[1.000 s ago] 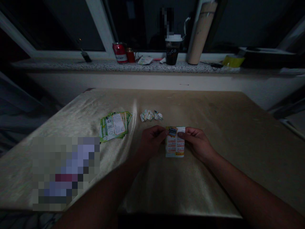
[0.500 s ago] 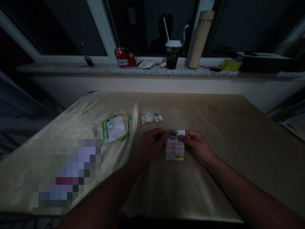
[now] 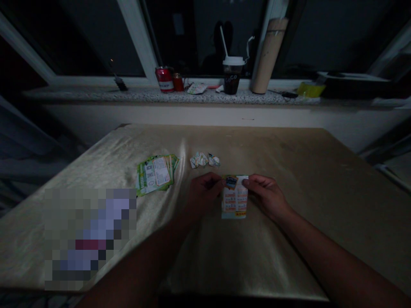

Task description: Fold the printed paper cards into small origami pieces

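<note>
Both hands hold one small printed card (image 3: 235, 201), orange and white, upright over the tan table (image 3: 289, 179). My left hand (image 3: 204, 192) pinches its top left corner with fingers curled. My right hand (image 3: 266, 194) pinches the top right corner between thumb and fingers. To the left on the table lies a fanned stack of green and white cards (image 3: 156, 173). Just beyond my hands sit crumpled bits of paper (image 3: 204, 160).
A blurred patch (image 3: 90, 237) covers the table's near left. On the window sill (image 3: 96, 95) stand a red can (image 3: 165, 79), a small jar (image 3: 177, 81), a dark cup with lid and straw (image 3: 231, 76), a tall cardboard tube (image 3: 268, 55) and a yellow item (image 3: 311, 89).
The card and both hands sit slightly lower and nearer in the view than a second ago. The grip on its top corners is the same.
</note>
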`<state>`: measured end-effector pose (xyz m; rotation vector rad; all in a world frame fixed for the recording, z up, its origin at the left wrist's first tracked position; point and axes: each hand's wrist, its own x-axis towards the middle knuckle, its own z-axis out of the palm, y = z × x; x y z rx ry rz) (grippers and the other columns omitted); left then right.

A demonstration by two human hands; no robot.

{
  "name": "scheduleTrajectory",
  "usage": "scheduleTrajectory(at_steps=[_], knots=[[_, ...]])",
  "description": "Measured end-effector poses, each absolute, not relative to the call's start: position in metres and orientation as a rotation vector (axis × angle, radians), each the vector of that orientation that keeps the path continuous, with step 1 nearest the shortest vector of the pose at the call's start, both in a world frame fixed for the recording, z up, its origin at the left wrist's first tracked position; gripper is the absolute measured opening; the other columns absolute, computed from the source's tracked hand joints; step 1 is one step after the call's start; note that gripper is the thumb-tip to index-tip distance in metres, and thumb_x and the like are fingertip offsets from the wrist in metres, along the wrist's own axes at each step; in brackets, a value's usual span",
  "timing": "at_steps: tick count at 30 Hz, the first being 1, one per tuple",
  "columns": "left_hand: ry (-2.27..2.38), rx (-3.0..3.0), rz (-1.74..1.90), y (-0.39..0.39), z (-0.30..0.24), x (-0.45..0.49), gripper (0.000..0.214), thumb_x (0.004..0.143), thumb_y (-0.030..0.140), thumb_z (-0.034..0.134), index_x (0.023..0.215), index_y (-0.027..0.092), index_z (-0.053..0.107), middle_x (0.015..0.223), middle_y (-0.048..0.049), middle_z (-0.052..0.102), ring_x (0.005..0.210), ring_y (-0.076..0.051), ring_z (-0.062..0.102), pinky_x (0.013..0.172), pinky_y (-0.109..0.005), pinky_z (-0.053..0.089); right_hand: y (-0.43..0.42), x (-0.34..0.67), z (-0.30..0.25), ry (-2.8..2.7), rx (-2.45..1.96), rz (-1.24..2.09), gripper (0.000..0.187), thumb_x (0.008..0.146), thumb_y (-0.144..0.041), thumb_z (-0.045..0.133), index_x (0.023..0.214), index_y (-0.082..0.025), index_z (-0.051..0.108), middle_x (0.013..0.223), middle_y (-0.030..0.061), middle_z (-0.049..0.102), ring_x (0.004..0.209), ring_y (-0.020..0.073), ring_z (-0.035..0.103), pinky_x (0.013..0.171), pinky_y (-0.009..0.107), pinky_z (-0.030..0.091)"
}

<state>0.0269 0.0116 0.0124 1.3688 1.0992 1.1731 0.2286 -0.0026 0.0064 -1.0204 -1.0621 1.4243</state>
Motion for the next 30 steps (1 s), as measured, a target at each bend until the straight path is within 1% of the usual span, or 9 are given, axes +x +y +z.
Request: scheduleTrajectory(at_steps=[4, 9, 18, 23, 30], knots=[[1.088, 1.383, 1.183, 0.011, 0.0112, 0.0267, 0.017, 0.08, 0.032, 0.07, 0.072, 0.017, 0.067, 0.065, 0.0015, 0.067, 0.059, -0.013, 0.062, 0.058, -0.024, 0.052, -0.0033, 0.2265, 0.0098, -1.056, -1.011, 1.371, 0.026, 0.07, -0.043, 0.088, 0.072, -0.02, 0.076, 0.068, 0.0015, 0.075, 0.061, 0.0169, 0.067, 0.062, 0.03, 0.054], [1.084, 1.41, 1.214, 0.0087, 0.0145, 0.0259, 0.017, 0.078, 0.032, 0.072, 0.072, 0.017, 0.069, 0.066, 0.0012, 0.067, 0.06, -0.012, 0.061, 0.059, -0.023, 0.051, -0.0031, 0.2258, 0.0103, -1.049, -1.011, 1.301, 0.023, 0.068, -0.041, 0.089, 0.072, -0.021, 0.078, 0.068, 0.0017, 0.076, 0.062, 0.017, 0.067, 0.063, 0.031, 0.054], [1.035, 1.446, 1.255, 0.0082, 0.017, 0.0238, 0.015, 0.077, 0.031, 0.072, 0.069, 0.018, 0.07, 0.061, 0.0023, 0.065, 0.056, -0.011, 0.057, 0.055, -0.022, 0.048, -0.0029, 0.2263, 0.0068, -1.074, -0.994, 1.255, 0.022, 0.071, -0.041, 0.087, 0.073, -0.022, 0.078, 0.068, 0.0016, 0.076, 0.063, 0.0175, 0.066, 0.064, 0.032, 0.053], [1.017, 1.446, 1.256, 0.0084, 0.015, 0.023, 0.013, 0.079, 0.028, 0.071, 0.071, 0.018, 0.071, 0.063, 0.0027, 0.066, 0.057, -0.01, 0.057, 0.056, -0.021, 0.048, -0.0027, 0.2259, 0.0059, -1.066, -0.98, 1.246, 0.022, 0.072, -0.042, 0.086, 0.076, -0.023, 0.078, 0.07, 0.0015, 0.076, 0.065, 0.0183, 0.067, 0.065, 0.032, 0.053], [1.014, 1.437, 1.251, 0.0082, 0.0132, 0.0237, 0.014, 0.078, 0.03, 0.073, 0.071, 0.017, 0.071, 0.065, 0.0015, 0.068, 0.06, -0.011, 0.06, 0.059, -0.023, 0.049, -0.0014, 0.2312, 0.0049, -1.081, -0.994, 1.22, 0.014, 0.074, -0.036, 0.086, 0.075, -0.023, 0.079, 0.068, 0.0006, 0.074, 0.065, 0.0164, 0.063, 0.066, 0.03, 0.05]])
